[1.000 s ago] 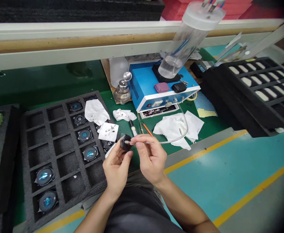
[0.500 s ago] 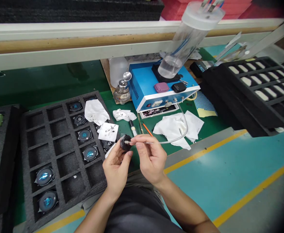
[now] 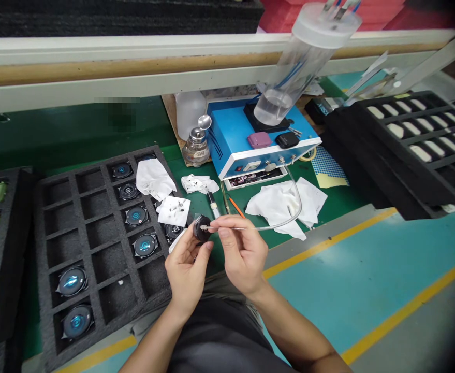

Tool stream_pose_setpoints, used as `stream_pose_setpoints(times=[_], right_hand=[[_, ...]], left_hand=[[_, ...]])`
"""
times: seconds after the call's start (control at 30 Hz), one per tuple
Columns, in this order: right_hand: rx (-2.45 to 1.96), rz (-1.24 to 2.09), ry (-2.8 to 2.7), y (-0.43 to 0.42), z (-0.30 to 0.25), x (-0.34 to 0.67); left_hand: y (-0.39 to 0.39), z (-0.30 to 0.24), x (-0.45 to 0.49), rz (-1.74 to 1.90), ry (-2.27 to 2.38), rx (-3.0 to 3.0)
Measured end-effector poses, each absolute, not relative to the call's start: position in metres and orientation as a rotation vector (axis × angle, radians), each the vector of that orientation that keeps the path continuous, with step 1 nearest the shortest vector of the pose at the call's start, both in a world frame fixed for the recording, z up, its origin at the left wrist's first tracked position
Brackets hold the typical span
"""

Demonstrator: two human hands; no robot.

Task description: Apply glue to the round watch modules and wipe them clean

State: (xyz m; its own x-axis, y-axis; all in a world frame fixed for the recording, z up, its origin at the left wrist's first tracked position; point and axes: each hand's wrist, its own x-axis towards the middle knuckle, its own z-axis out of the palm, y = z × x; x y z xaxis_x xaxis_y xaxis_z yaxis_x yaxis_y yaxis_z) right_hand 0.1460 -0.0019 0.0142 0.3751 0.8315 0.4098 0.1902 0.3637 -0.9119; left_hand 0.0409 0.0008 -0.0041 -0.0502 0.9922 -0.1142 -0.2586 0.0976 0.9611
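My left hand [image 3: 184, 274] pinches a round black watch body [image 3: 202, 228] between thumb and fingers, with a white strip [image 3: 177, 241] showing beside its fingers. My right hand [image 3: 243, 254] is shut on a thin metal nozzle pen [image 3: 227, 227], whose tip rests at the watch body's face. A clear tube [image 3: 285, 220] curves from the pen back to a blue bench unit [image 3: 227, 140]. Beside my left hand stands a black foam tray [image 3: 95, 248] holding several round watch faces in its cells.
White wipes [image 3: 277, 204] lie on the green bench mat [image 3: 211, 243] around a glass alcohol dispenser bottle [image 3: 196, 150]. A second foam tray [image 3: 406, 140] sits at the right, another [image 3: 2, 248] at the far left. A clear cylinder [image 3: 301, 62] stands on the blue unit.
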Motion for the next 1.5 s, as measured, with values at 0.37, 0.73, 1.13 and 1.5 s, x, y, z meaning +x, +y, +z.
stream_pose_setpoints(times=[0.37, 0.73, 1.13, 1.5], right_hand=[[-1.170, 0.528, -1.146, -0.0011, 0.0157, 0.1454], [-1.170, 0.530, -1.153, -0.0008, 0.0163, 0.1459], [-1.186, 0.531, -1.147, -0.0014, 0.0146, 0.1458], [-1.165, 0.545, -1.146, -0.0016, 0.0149, 0.1460]], left_hand=[[0.0018, -0.0006, 0.0408, 1.274, 1.121, 0.914], [0.0019, -0.0007, 0.0404, 1.283, 1.117, 0.918], [0.0021, -0.0005, 0.0410, 1.259, 1.143, 0.922], [0.0021, -0.0003, 0.0410, 1.287, 1.117, 0.916]])
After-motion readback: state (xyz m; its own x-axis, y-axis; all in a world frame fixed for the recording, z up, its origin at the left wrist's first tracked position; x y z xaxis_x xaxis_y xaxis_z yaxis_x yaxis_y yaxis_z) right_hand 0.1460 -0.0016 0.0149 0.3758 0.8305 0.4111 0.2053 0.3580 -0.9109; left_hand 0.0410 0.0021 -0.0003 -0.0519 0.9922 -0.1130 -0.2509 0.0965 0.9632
